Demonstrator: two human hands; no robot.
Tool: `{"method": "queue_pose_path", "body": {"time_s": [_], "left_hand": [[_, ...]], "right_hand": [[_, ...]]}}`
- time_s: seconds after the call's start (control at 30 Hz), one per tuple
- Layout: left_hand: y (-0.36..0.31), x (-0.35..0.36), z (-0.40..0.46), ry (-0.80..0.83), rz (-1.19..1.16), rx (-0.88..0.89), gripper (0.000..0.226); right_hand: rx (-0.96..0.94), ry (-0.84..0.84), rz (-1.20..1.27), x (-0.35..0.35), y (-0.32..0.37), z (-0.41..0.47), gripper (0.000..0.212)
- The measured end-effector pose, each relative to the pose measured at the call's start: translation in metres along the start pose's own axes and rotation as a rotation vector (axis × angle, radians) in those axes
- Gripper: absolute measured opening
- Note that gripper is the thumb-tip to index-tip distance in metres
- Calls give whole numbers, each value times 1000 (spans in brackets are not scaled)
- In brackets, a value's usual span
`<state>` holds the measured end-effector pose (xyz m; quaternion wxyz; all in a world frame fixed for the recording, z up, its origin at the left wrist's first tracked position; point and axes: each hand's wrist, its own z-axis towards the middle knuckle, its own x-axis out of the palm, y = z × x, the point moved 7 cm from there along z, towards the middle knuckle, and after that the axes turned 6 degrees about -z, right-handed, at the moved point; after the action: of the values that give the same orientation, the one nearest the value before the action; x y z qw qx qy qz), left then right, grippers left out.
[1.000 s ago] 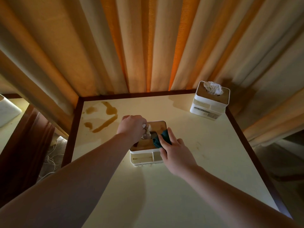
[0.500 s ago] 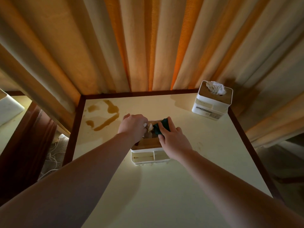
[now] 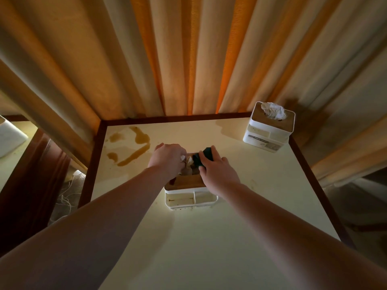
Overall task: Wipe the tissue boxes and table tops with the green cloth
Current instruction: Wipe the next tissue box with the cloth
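A white tissue box (image 3: 189, 197) with a wooden lid stands in the middle of the cream table (image 3: 209, 248). My left hand (image 3: 166, 160) curls over the left side of its lid and holds the tissue that pokes out of it. My right hand (image 3: 217, 170) presses the green cloth (image 3: 204, 156) onto the far part of the lid, with fingers laid over the cloth. A second white tissue box (image 3: 269, 131), with crumpled tissue sticking out of its top, stands at the table's far right corner. Brown spill marks (image 3: 134, 147) lie on the far left of the table top.
Pleated beige and orange curtains (image 3: 188, 59) hang right behind the table. The table has a dark wooden rim (image 3: 92, 164). To the left is a gap with loose cables (image 3: 65, 197) on the floor, and a neighbouring surface with a white object (image 3: 10, 137).
My right hand has slid the green cloth away from me along the lid toward its far edge. My left hand has stayed on the box.
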<state>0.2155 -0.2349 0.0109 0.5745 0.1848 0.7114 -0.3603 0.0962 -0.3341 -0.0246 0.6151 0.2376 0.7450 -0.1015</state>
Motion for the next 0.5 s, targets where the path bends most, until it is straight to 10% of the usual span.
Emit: {"method": "queue_pose_path", "body": {"time_s": [0.5], "left_hand": [[-50,10,31,303,113,267,42]], "right_hand": [[112,-186,297,2,-47,-45,49]]}}
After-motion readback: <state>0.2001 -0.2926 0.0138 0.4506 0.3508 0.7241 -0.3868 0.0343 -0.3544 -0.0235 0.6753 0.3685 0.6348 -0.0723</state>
